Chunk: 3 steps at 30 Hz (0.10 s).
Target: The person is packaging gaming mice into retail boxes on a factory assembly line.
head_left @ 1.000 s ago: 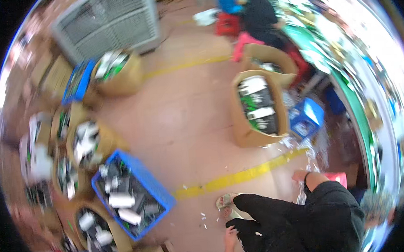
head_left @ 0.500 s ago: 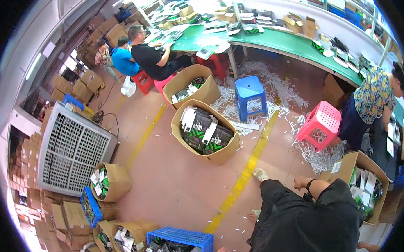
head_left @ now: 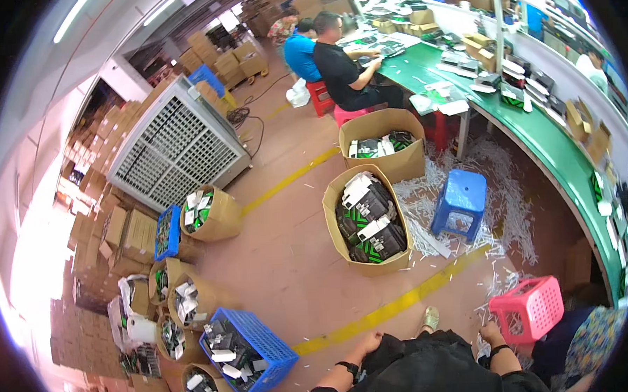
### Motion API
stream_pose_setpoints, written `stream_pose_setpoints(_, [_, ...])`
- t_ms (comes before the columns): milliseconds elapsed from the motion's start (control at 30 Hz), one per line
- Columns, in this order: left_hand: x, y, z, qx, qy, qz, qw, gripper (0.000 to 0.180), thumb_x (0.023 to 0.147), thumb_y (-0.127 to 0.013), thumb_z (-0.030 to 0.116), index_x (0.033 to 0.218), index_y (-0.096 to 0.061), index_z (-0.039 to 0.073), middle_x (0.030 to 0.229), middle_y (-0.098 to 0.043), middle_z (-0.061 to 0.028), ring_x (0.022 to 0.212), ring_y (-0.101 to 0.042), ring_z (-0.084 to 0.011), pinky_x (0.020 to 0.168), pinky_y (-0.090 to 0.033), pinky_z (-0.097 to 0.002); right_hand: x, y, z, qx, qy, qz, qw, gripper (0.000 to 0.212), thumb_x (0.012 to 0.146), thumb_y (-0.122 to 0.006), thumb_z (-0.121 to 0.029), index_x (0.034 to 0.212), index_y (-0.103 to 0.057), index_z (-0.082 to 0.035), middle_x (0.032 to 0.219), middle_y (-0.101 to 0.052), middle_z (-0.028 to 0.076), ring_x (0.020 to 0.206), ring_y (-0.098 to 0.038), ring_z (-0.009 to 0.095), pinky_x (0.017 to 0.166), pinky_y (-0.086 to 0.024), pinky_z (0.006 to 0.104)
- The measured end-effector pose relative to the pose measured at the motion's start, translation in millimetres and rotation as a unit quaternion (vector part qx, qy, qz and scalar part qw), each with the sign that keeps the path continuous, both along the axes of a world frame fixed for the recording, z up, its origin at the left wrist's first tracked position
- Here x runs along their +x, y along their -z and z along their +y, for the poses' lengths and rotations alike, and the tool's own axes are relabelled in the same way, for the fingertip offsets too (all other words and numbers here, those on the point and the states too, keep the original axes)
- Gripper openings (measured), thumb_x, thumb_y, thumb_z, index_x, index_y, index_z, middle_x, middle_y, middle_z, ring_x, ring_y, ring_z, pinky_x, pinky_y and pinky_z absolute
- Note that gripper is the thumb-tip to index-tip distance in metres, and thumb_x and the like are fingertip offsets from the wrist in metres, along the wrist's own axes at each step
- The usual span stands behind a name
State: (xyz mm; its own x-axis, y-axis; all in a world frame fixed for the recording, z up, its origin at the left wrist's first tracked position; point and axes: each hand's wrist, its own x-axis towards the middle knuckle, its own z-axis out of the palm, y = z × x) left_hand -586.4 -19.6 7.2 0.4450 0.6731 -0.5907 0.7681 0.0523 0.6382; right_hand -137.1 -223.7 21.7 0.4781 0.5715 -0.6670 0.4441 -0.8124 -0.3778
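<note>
My left hand (head_left: 368, 343), with a dark watch on its wrist, hangs beside the front of my black clothing. Nothing shows in it, but its fingers are too small and blurred to read. At my other side, my right hand (head_left: 489, 333) hangs low near a tipped pink stool (head_left: 526, 308), a dark band round its wrist. Its fingers are also unclear, and no held thing can be seen. Ahead of me stands an open cardboard box (head_left: 336, 243) filled with black, green and white packages (head_left: 372, 214).
A blue crate (head_left: 271, 345) and several filled boxes line the left, near a large grey air cooler (head_left: 178, 142). A blue stool (head_left: 461, 200) stands among paper shreds (head_left: 507, 208). Seated people work along the green table (head_left: 535, 134); another person's patterned sleeve (head_left: 601, 341) is close at right.
My view has swung left, so the boxes and table have shifted right in the picture. Both my hands now show at my sides; before, the left was barely visible at the lower edge.
</note>
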Motion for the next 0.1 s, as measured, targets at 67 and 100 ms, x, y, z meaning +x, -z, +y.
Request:
stream_pose_setpoints(67, [27.3,1.9,19.2,-0.083,-0.120,-0.055,0.988,0.032,0.093,-0.061,0.028,0.115,-0.070,0.007,0.120,-0.069,-0.0215,0.105,-0.069,-0.0354,0.095,-0.051,-0.0475,32.2,-0.8,8.8,-0.014,0.048,-0.001,0.999,0.040,0.083,-0.056,-0.020,0.111,-0.070,0.004,0.110,-0.069,0.030,0.112,-0.065,0.042,0.102,-0.049,0.0447])
stream_pose_setpoints(100, [44.5,1.9,29.4,-0.166,-0.222,-0.114,0.954,0.037,0.092,-0.066,0.035,0.121,-0.069,0.012,0.128,-0.067,-0.0205,0.106,-0.069,-0.0377,0.096,-0.051,-0.0495,57.3,-7.3,30.1,-0.013,0.026,-0.007,1.000,0.040,0.083,-0.056,-0.020,0.111,-0.070,0.004,0.110,-0.069,0.030,0.112,-0.065,0.042,0.102,-0.049,0.0447])
